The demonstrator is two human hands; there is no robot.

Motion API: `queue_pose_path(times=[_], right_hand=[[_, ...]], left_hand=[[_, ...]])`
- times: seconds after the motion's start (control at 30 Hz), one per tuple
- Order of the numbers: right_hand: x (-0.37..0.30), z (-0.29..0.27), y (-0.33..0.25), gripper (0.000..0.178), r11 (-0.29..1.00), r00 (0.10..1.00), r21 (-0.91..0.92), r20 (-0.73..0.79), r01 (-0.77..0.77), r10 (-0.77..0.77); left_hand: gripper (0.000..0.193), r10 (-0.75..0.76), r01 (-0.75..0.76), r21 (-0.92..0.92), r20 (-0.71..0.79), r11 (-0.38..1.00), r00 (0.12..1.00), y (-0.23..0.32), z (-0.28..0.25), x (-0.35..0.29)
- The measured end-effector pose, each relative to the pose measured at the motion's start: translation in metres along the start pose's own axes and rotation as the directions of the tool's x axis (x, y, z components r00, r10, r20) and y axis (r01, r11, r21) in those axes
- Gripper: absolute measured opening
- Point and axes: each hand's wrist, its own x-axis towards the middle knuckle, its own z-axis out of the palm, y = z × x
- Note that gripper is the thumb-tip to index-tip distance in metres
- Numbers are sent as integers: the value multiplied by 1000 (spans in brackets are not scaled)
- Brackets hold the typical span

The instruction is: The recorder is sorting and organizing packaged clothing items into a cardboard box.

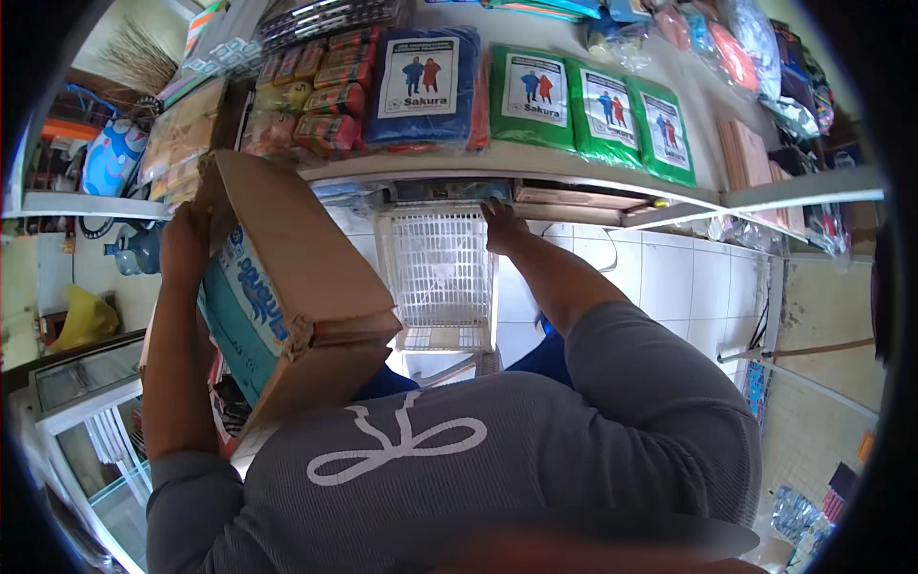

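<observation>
A brown cardboard box (pixel 301 239) with blue printed sides is tilted at my left side, against my front. My left hand (pixel 185 234) is closed on its far left edge; some of the fingers are hidden behind the cardboard. In front of me, low down, stands a white plastic basket (pixel 435 273) with slatted walls and no visible contents. My right hand (pixel 505 228) reaches to the basket's far right corner, just below the shelf edge. Its fingers are apart and stretched forward, touching or close to the rim.
On the shelf (pixel 430 165) ahead lie a blue packet (pixel 421 96), green packets (pixel 532 100) and small red-and-yellow packs (pixel 330 100). A lower shelf with flat boxes (pixel 574 198) runs beneath. A glass cabinet (pixel 86 378) stands at left, white floor tiles (pixel 660 282) at right.
</observation>
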Motion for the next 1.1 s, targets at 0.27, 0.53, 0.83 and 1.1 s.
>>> queue_pose_path(times=[0.27,0.53,0.83,1.1], right_hand=[[18,14,13,86,969,977,206,189,-133,94],[32,5,-4,56,995,995,-44,-36,93,-95],[29,-6,-25,35,997,997,-20,-39,-71,70],[31,-27,-82,28,973,973,44,-62,225,-222]], left_hand=[[40,-121,121,-21,-19,992,992,5,4,8],[45,-121,121,25,28,992,992,4,0,13],[62,363,-482,-609,-318,629,876,101,-49,-25],[48,737,-494,-593,275,636,618,209,-87,-56]])
